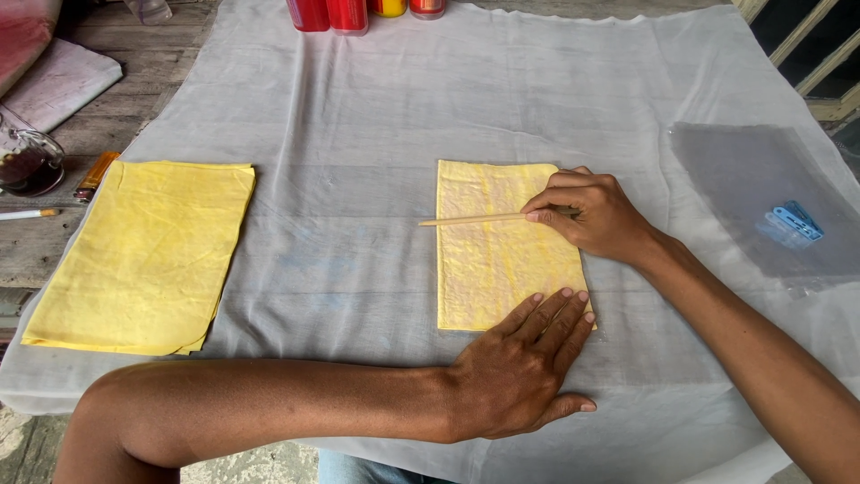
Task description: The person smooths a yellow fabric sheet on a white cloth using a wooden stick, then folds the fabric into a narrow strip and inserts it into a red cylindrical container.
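Pressure was applied by the left hand [520, 363], spread flat on the near corner of a small yellow cloth [497, 246] lying mid-table on a white sheet [376, 125]. A thin wooden stick [470, 219] was pinched in the right hand [591, 215] across the cloth. Steadiness was judged best served by keeping the cloth taut. 1 larger yellow cloth [143, 255] lay well apart.

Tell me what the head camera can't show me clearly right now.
- Red and yellow containers: head view, tops cut off by the upper edge.
- Thin stick: its rear end is hidden inside the right hand.
- Small yellow sheet: lower right corner covered by the left hand.
- Blue clips: under a clear plastic sheet, too small to count.
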